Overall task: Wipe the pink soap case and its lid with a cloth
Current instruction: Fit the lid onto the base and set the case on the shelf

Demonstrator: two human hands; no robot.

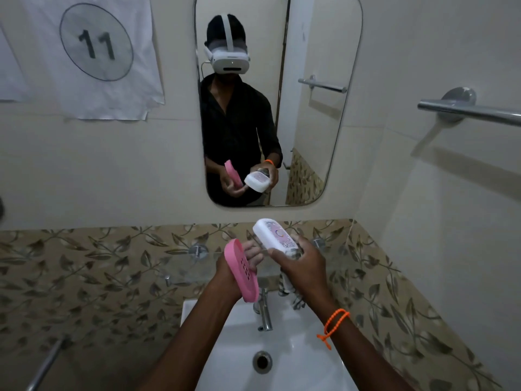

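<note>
My left hand (251,255) grips a pink soap case (242,271), an oval tray with small slots, tilted on edge above the basin. My right hand (302,267) holds a white lid (271,234) with a faint purple pattern on top, raised just right of the pink case. A grey patterned cloth (287,289) hangs from under the same hand, partly hidden by the fingers. The two hands are close together, nearly touching. An orange string band circles my right wrist.
A white basin (298,365) with a chrome tap (264,313) lies below the hands. A glass shelf (183,268) is fixed to the leaf-patterned tiles. A mirror (313,131) hangs above; a towel bar (476,112) sticks out at right, another bar (45,365) low left.
</note>
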